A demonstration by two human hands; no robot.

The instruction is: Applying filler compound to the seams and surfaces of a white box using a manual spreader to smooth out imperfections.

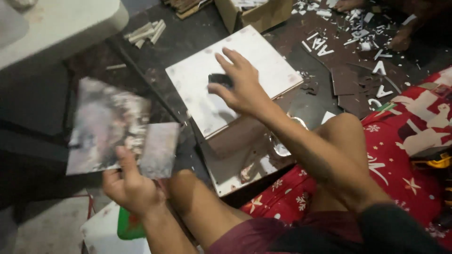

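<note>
My left hand point(128, 186) grips the lower edge of a blurred printed picture sheet point(108, 124), held up over the dark floor on the left. A smaller grey card point(159, 149) overlaps the sheet's right side. My right hand point(241, 84) rests on a white square board point(197, 89), with fingers spread and a small dark block point(220, 79) under the thumb and palm. The white board lies tilted on top of a brown board with white edges point(235, 155), in front of my bent knees.
A cardboard box point(254, 14) stands at the back. White cut-out letters and brown scraps point(358, 47) litter the floor at top right, near another person's feet point(400, 40). A red patterned cloth point(414, 141) lies right. White table edge point(61, 28) top left; wooden strips point(146, 33) nearby.
</note>
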